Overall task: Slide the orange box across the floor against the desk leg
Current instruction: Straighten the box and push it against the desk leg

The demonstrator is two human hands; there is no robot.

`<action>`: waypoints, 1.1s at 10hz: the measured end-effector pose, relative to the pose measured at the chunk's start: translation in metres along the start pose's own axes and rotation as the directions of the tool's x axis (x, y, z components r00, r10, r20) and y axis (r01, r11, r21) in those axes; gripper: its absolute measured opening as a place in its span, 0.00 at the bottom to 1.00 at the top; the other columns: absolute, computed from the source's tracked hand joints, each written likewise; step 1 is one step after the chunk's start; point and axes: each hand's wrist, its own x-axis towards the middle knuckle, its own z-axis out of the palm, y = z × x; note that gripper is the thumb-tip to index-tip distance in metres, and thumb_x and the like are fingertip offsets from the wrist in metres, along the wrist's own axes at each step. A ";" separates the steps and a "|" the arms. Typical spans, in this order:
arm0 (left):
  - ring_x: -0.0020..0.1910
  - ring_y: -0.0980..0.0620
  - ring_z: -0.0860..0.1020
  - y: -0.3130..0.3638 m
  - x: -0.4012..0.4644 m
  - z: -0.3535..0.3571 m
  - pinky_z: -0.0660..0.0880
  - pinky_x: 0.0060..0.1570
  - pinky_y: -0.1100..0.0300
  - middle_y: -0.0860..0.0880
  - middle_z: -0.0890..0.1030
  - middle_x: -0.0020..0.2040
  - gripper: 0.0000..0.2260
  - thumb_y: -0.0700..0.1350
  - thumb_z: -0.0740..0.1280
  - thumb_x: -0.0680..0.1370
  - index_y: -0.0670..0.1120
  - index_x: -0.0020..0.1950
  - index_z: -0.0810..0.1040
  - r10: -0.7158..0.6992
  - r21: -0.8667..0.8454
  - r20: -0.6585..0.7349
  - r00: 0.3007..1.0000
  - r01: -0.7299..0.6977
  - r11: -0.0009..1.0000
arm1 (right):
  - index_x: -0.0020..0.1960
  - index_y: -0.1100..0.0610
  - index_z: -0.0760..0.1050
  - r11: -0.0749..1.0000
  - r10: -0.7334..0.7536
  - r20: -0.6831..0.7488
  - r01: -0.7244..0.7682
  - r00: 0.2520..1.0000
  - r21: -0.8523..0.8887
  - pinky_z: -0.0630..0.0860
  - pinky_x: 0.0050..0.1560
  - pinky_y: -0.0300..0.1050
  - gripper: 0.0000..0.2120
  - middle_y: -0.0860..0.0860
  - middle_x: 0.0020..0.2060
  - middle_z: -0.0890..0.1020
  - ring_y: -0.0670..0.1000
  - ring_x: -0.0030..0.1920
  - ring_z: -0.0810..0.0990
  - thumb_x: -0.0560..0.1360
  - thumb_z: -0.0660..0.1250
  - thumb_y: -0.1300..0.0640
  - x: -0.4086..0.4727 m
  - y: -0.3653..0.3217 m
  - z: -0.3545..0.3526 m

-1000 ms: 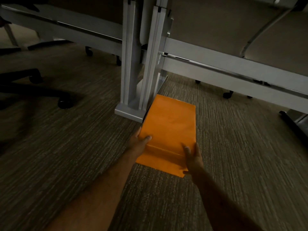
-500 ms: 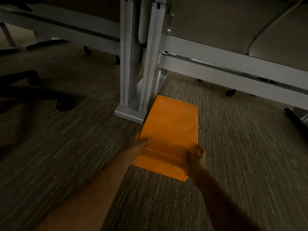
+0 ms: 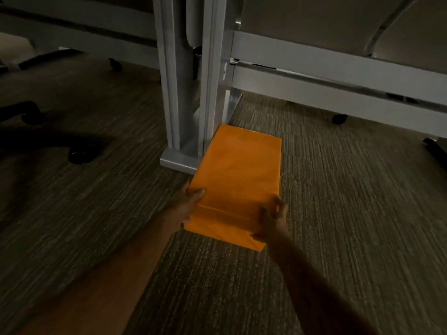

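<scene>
Orange box flat on carpet, long side touching desk leg at ten o'clock. Left hand, right hand clamp near corners, fingers curled over edges, likely steadying final nudge.

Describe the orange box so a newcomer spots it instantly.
Find the grey desk leg standing on the dark carpet at centre frame. The orange box lies flat along the right side of its foot, the left hand and right hand gripping its near corners. It is the only bright thing here; everything around it is grey or black.
</scene>
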 end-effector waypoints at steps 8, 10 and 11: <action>0.67 0.40 0.72 0.015 -0.030 0.010 0.71 0.63 0.46 0.44 0.71 0.73 0.31 0.57 0.69 0.76 0.51 0.77 0.64 0.176 0.234 -0.144 0.974 -0.139 0.962 | 0.79 0.37 0.50 0.950 -0.030 0.104 0.061 0.994 -0.305 0.83 0.48 0.68 0.31 0.62 0.76 0.64 0.70 0.55 0.81 0.81 0.60 0.43 -0.018 -0.014 -0.027; 0.64 0.40 0.74 -0.002 -0.039 0.003 0.73 0.55 0.49 0.44 0.72 0.72 0.32 0.59 0.69 0.76 0.51 0.76 0.65 0.169 0.274 -0.112 0.979 -0.133 0.953 | 0.78 0.33 0.52 0.921 -0.059 0.077 0.083 0.995 -0.379 0.85 0.37 0.60 0.33 0.62 0.76 0.63 0.67 0.50 0.84 0.79 0.64 0.41 -0.015 0.009 -0.034; 0.64 0.40 0.74 -0.003 -0.038 0.003 0.73 0.57 0.47 0.44 0.72 0.72 0.32 0.58 0.69 0.76 0.50 0.76 0.65 0.183 0.264 -0.114 0.977 -0.148 0.953 | 0.78 0.32 0.52 0.915 -0.066 0.072 0.089 0.995 -0.393 0.85 0.35 0.59 0.32 0.62 0.76 0.64 0.64 0.42 0.86 0.79 0.63 0.42 -0.010 0.008 -0.033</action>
